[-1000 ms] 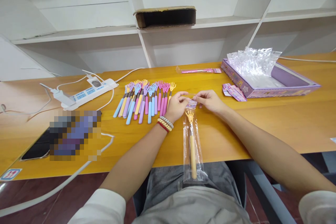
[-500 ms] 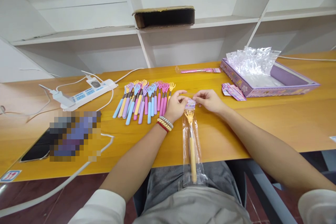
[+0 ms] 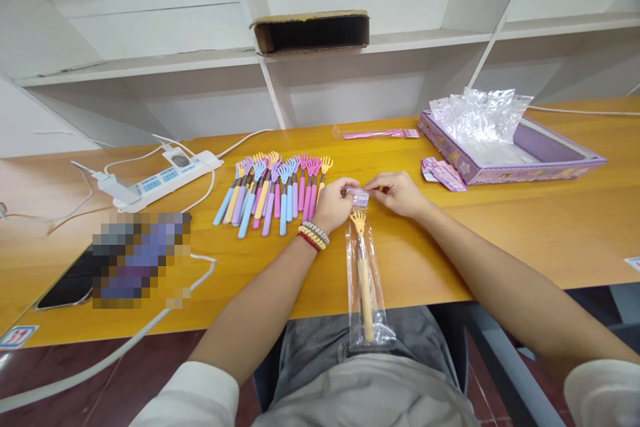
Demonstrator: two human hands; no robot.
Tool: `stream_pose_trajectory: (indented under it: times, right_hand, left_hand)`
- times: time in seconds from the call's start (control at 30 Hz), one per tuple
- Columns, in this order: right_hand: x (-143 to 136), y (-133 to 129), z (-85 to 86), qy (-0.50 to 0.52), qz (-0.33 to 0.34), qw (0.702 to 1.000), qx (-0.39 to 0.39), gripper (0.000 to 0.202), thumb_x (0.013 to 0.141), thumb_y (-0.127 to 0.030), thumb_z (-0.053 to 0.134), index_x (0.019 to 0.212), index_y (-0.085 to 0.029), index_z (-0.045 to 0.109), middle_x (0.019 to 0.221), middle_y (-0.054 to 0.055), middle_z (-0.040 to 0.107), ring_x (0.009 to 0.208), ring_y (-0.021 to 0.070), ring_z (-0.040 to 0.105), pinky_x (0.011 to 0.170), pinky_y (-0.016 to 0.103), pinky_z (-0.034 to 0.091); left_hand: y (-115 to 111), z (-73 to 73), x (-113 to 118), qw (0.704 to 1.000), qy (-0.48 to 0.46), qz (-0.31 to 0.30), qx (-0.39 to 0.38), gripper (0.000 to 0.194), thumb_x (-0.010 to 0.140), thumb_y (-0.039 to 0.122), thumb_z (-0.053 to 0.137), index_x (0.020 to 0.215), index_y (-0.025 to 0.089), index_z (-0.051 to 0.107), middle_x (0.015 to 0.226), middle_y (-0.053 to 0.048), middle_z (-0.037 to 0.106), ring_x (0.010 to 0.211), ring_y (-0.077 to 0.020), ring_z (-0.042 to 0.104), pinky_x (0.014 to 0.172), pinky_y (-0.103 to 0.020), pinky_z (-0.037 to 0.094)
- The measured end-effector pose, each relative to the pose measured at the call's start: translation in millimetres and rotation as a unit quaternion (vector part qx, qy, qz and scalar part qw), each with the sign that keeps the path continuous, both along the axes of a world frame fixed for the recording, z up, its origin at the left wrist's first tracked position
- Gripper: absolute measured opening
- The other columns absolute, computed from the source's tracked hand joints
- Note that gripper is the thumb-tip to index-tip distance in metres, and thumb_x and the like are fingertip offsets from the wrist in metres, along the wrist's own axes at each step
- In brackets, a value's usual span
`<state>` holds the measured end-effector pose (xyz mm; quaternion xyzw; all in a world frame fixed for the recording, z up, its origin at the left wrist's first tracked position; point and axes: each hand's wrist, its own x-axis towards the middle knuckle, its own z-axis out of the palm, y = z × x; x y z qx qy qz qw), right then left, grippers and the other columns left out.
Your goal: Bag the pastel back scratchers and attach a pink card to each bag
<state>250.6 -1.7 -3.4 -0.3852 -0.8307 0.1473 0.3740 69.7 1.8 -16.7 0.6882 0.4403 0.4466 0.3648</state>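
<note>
A clear plastic bag (image 3: 377, 307) hangs over the table's front edge toward my lap. Inside it lies a back scratcher (image 3: 366, 293) with a yellow hand-shaped head and yellow handle. At the bag's top sits a small purple and pink printed card (image 3: 358, 198). My left hand (image 3: 336, 203) pinches the card and bag top from the left, fingers closed. My right hand (image 3: 397, 193) pinches the upper right corner, fingertips together. Left of my hands, several back scratchers (image 3: 270, 197) in blue, yellow, purple and pink lie side by side.
A purple tray box (image 3: 540, 175) at the right holds clear bags (image 3: 483, 117). Printed cards (image 3: 444, 173) lie beside it. A bagged pink back scratcher (image 3: 380, 135) lies behind. At the left are a power strip (image 3: 170, 180), cables and a phone (image 3: 67, 280). Shelves hold a cardboard box (image 3: 310, 33).
My hands have stayed at the bag's top, with the right fingers shifting slightly at the card's corner. The bag and back scratcher have barely moved.
</note>
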Motion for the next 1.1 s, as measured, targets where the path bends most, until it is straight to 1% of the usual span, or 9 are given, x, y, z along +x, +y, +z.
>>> stream_pose_trajectory:
  times: [0.17,0.27,0.43,0.6,0.73,0.87,0.93,1.0,1.1]
  right_hand:
    - [0.2,2.7,-2.8,-0.010,0.022,0.999,0.030,0.026,0.076,-0.012,0.050,0.084,-0.022,0.073,0.086,0.006,0.069,0.078,0.0164,0.063,0.075,0.029,0.048]
    - [0.6,3.9,-4.3,-0.029,0.026,0.998,0.046,0.026,0.076,-0.011,0.050,0.086,-0.021,0.073,0.087,0.006,0.068,0.079,0.0164,0.063,0.077,0.029,0.048]
    - [2.7,5.4,-7.1,-0.076,0.026,0.995,0.058,0.028,0.078,-0.013,0.049,0.091,-0.021,0.072,0.092,0.007,0.067,0.083,0.0173,0.062,0.080,0.030,0.047]
    - [4.7,6.0,-8.1,-0.101,0.027,0.993,0.060,0.026,0.079,-0.015,0.049,0.092,-0.020,0.072,0.096,0.008,0.066,0.085,0.0183,0.062,0.081,0.031,0.047]
    - [2.8,0.9,-3.1,-0.073,0.049,0.996,0.027,0.029,0.075,-0.019,0.055,0.100,-0.018,0.068,0.100,0.008,0.064,0.086,0.0182,0.060,0.080,0.030,0.046]
    - [-3.1,-4.3,-0.1,-0.010,-0.002,0.999,-0.044,0.052,0.072,-0.025,0.058,0.123,-0.013,0.053,0.099,0.009,0.065,0.071,0.0144,0.057,0.065,0.026,0.045]
    - [-6.5,-5.0,-0.8,-0.006,-0.014,0.997,-0.077,0.044,0.073,-0.028,0.058,0.114,-0.012,0.058,0.089,0.006,0.065,0.063,0.0120,0.053,0.060,0.024,0.042]
    - [-9.3,-4.5,-2.5,-0.012,-0.009,0.994,-0.107,0.025,0.075,-0.031,0.056,0.090,-0.012,0.064,0.071,0.001,0.061,0.057,0.0098,0.048,0.056,0.022,0.037]
    - [-11.7,-2.7,-5.5,-0.002,-0.015,0.990,-0.142,0.022,0.076,-0.032,0.052,0.066,-0.013,0.057,0.056,-0.003,0.049,0.053,0.0079,0.040,0.051,0.020,0.031]
  left_hand:
    - [-0.1,2.1,1.3,0.998,-0.051,0.010,-0.045,0.033,0.066,-0.003,0.048,0.092,0.014,0.058,0.092,-0.007,0.066,0.086,-0.0152,0.062,0.079,-0.029,0.049]
    - [-0.7,3.7,1.8,0.994,-0.083,0.017,-0.065,0.033,0.066,0.000,0.049,0.095,0.014,0.054,0.093,-0.008,0.064,0.087,-0.0158,0.061,0.078,-0.029,0.049]
    - [3.0,-2.8,0.6,0.996,-0.030,0.059,-0.052,0.025,0.070,0.013,0.056,0.095,0.014,0.055,0.089,-0.007,0.063,0.084,-0.0163,0.060,0.077,-0.030,0.048]
    - [6.9,-10.5,-1.9,0.998,0.014,0.054,-0.025,0.031,0.070,0.008,0.055,0.100,0.016,0.056,0.077,-0.002,0.060,0.071,-0.0135,0.058,0.066,-0.026,0.046]
    - [5.1,-8.4,-3.1,0.999,0.009,0.047,-0.011,0.029,0.071,0.006,0.054,0.098,0.016,0.056,0.077,-0.002,0.060,0.072,-0.0131,0.058,0.066,-0.026,0.046]
    - [1.8,-3.3,-1.6,0.999,-0.026,0.028,-0.014,0.028,0.072,0.005,0.054,0.098,0.016,0.056,0.079,-0.003,0.061,0.075,-0.0128,0.059,0.069,-0.025,0.047]
    - [0.1,-0.9,-0.3,0.999,-0.044,0.013,-0.006,0.028,0.072,0.003,0.054,0.098,0.015,0.055,0.082,-0.003,0.062,0.077,-0.0126,0.060,0.072,-0.026,0.048]
    - [-1.3,0.8,0.8,0.999,-0.053,-0.001,0.003,0.028,0.073,0.003,0.054,0.098,0.015,0.054,0.085,-0.004,0.062,0.079,-0.0124,0.060,0.074,-0.026,0.049]
    - [-2.5,1.3,1.8,0.998,-0.054,-0.015,0.013,0.026,0.074,0.004,0.054,0.098,0.014,0.054,0.088,-0.006,0.063,0.081,-0.0126,0.061,0.075,-0.026,0.049]
